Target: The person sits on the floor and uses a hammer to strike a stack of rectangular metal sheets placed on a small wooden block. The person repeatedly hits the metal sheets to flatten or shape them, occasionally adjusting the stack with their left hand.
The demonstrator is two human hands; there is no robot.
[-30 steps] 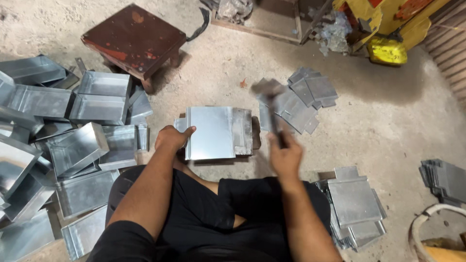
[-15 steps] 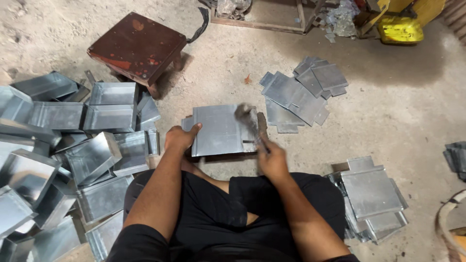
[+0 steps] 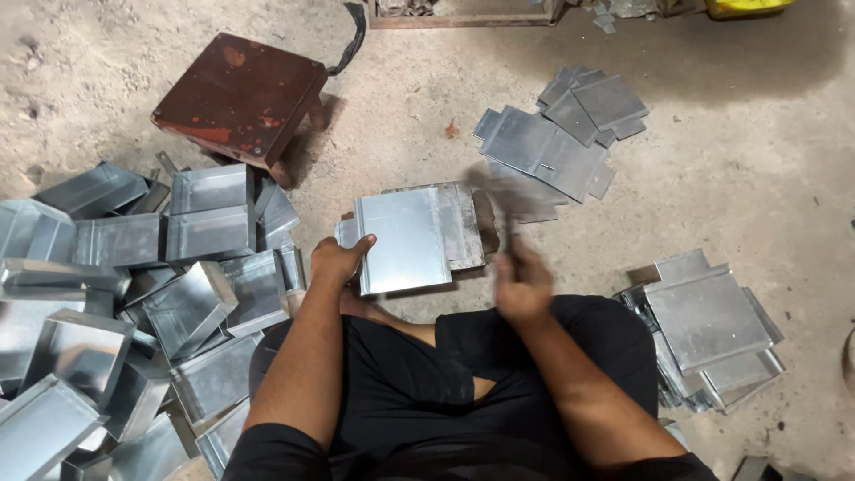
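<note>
- Since half a second ago the right hand (image 3: 524,283) has drawn back toward the body, and the hammer (image 3: 504,198) in it is now a raised blur above the sheet's right edge; the left hand has kept its place.
- Concrete floor (image 3: 766,178): dusty and bare in patches, everything lies on it.
- Pile of folded metal trays (image 3: 191,307): heaped at the person's left, shiny and open-topped.
- Wooden stool (image 3: 239,96): dark red, beyond the pile.
- Stacks of flat cut blanks: one (image 3: 708,321) beside the right knee, another (image 3: 561,134) farther out.
- Metal sheet (image 3: 408,239): flat on the floor just in front of the crossed legs, over a darker block. It looks thin, light and stiff, with slick faces and likely sharp cut edges, so it is best pinned flat by an edge.
- Left hand (image 3: 337,263): its grip is pressed together on the sheet's left edge.
- Right hand's grip: closed around the hammer handle, though blurred.
</note>
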